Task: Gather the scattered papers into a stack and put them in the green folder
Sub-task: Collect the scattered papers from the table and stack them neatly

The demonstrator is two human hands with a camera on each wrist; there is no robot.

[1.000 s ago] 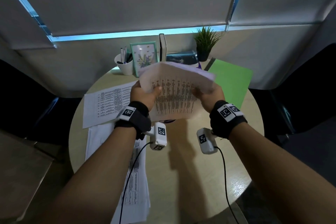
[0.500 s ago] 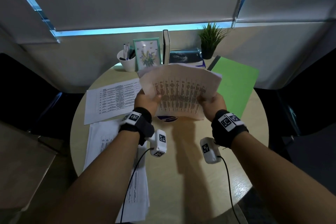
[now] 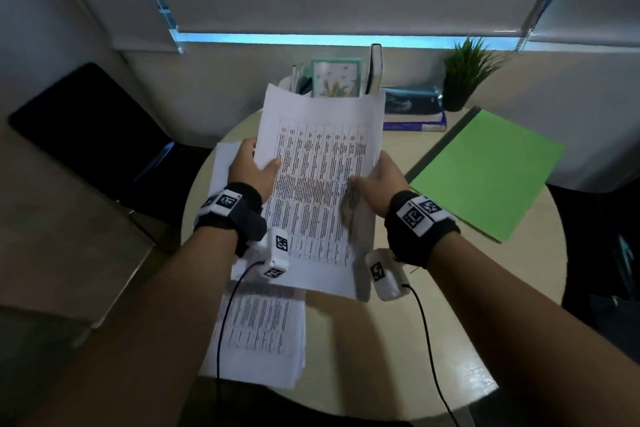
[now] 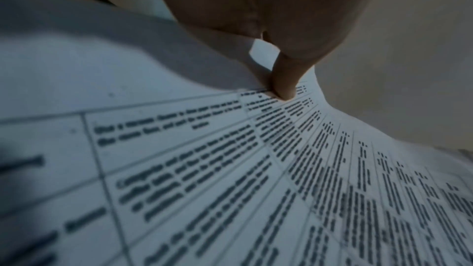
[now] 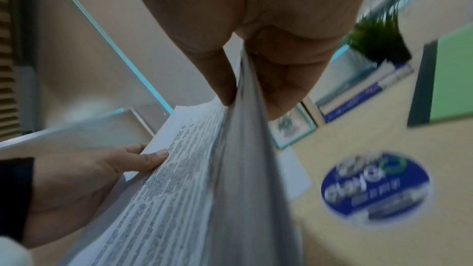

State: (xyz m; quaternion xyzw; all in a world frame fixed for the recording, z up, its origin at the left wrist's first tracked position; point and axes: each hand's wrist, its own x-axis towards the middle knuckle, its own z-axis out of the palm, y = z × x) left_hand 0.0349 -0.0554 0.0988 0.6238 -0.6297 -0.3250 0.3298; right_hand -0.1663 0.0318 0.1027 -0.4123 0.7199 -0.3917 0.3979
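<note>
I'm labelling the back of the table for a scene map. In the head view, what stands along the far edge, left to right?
Pen cup → framed picture → upright book → flat books → potted plant.

The held papers (image 3: 320, 184) carry a printed table of many columns and rows, but its print is too blurred to read in any view. The sheet (image 3: 263, 333) lying at the table's (image 3: 433, 340) near left edge bears the same kind of table, also unreadable. A round blue sticker (image 5: 375, 188) on the tabletop shows white lettering, too smeared to make out. The blue book (image 3: 414, 123) at the far edge has a line of print on its spine, illegible. The wrist bands (image 3: 420, 215) show black-and-white square code markers.
</note>
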